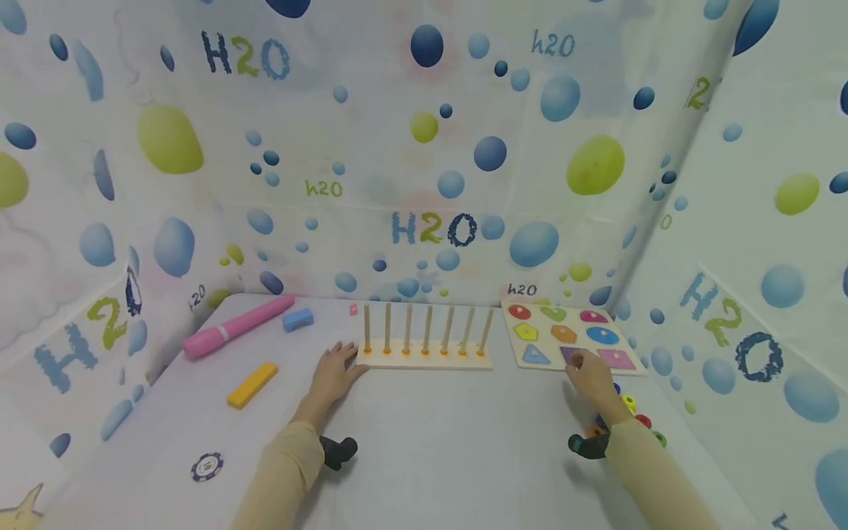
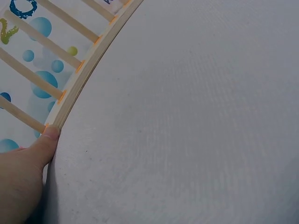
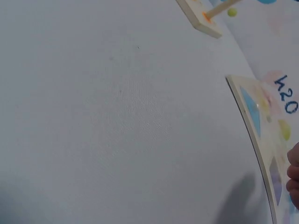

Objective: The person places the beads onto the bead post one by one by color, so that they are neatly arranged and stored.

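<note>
A wooden rack (image 1: 424, 356) with several upright pegs stands at the back of the white table. My left hand (image 1: 333, 372) lies flat beside its left end. In the left wrist view the thumb (image 2: 46, 140) touches the corner of the rack base (image 2: 88, 60). To the right lies a shape puzzle board (image 1: 570, 335) with coloured pieces. My right hand (image 1: 588, 375) reaches onto its near edge, fingertips over a purple piece (image 1: 570, 354). Whether they pinch it is hidden. In the right wrist view only the fingertips (image 3: 294, 175) show, by the board's edge (image 3: 254, 126).
A pink marker (image 1: 235, 326), a blue block (image 1: 297, 319) and a yellow block (image 1: 252, 383) lie at the left. A poker chip (image 1: 207, 466) sits near the front left. Coloured rings (image 1: 632, 408) lie by my right wrist. Printed cloth walls enclose the table.
</note>
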Available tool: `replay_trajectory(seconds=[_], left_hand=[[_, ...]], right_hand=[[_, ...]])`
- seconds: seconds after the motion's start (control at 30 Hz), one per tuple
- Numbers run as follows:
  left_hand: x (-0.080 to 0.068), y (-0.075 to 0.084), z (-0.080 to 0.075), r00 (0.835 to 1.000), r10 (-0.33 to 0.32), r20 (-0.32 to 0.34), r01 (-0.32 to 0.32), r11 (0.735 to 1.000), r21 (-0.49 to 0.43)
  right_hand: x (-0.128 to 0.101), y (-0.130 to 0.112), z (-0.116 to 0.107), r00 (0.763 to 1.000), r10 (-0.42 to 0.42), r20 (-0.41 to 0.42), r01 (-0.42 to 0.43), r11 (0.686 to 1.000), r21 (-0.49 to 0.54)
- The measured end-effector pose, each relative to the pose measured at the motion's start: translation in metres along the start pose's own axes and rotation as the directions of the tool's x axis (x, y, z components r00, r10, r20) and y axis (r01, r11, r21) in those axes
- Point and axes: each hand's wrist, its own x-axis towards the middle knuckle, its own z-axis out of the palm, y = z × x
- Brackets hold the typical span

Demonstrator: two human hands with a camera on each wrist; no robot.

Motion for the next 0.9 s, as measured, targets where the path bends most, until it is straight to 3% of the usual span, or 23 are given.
replay_trajectory(seconds=[0.07,0.3,0.43,0.57,0.7,0.9], left_hand=[[-0.001,0.001,-0.001,1.000,0.000,0.003,0.000,1.000,0.001],[-0.001,0.001,-0.002,1.000,-0.010,0.010,0.010,1.000,-0.010],[-0.001,0.000,-0.003,1.000,-0.024,0.015,0.024,1.000,-0.017],[-0.002,0.001,-0.005,1.000,-0.024,0.019,0.025,1.000,-0.011],[-0.002,0.002,-0.006,0.999,-0.031,0.034,0.031,0.999,-0.006],[0.000,0.006,-0.005,0.998,-0.048,0.045,0.048,0.999,-0.001]], right_hand=[[-0.003,0.006,-0.006,1.000,0.028,-0.002,-0.028,1.000,0.002],[-0.003,0.030,-0.018,0.989,0.071,-0.126,-0.076,0.997,-0.029],[-0.005,0.038,-0.022,0.978,0.197,-0.072,-0.202,0.977,-0.063],[-0.012,0.043,-0.024,0.962,0.273,0.015,-0.270,0.959,-0.089],[-0.016,0.046,-0.025,0.959,0.278,0.051,-0.273,0.958,-0.088],[-0.018,0.048,-0.027,0.970,0.245,-0.007,-0.244,0.962,-0.126]])
